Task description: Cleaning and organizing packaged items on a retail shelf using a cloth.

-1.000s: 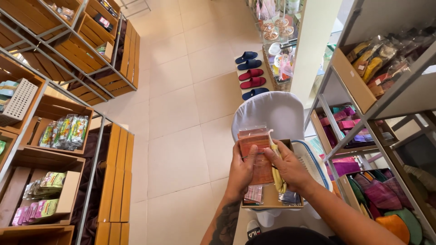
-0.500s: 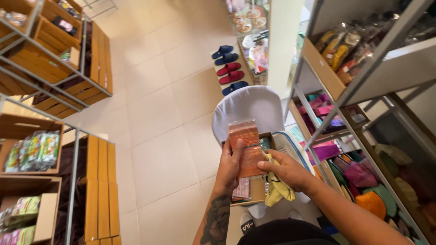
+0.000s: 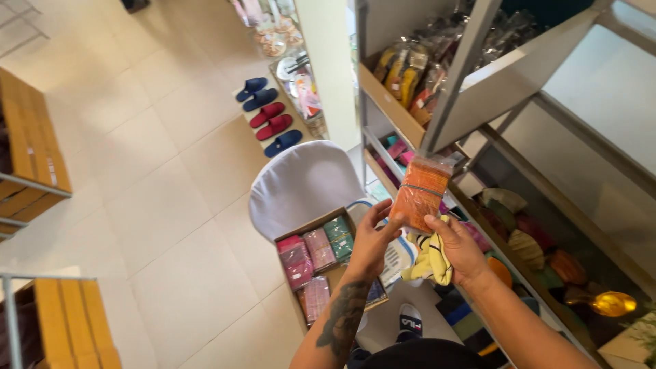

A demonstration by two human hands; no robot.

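Both hands hold up an orange packet (image 3: 421, 193) wrapped in clear plastic, raised toward the shelving unit (image 3: 471, 102) on the right. My left hand (image 3: 372, 239) grips its lower left edge. My right hand (image 3: 459, 247) pinches its lower right corner and also clutches a yellow cloth (image 3: 430, 261). Below the hands an open cardboard box (image 3: 311, 226) rests on a white-covered chair (image 3: 301, 181) and holds pink and green wrapped packets (image 3: 318, 249).
The right shelving carries bagged goods on top (image 3: 403, 68) and colourful folded items on lower levels (image 3: 526, 239). Blue and red slippers (image 3: 268, 117) lie on a mat by a display rack (image 3: 287, 41). Wooden crate shelves (image 3: 27, 137) stand at left across the tiled floor.
The view has swung right toward the shelving. Both hands have lifted the orange packet up and to the right, away from the box and closer to the shelf.
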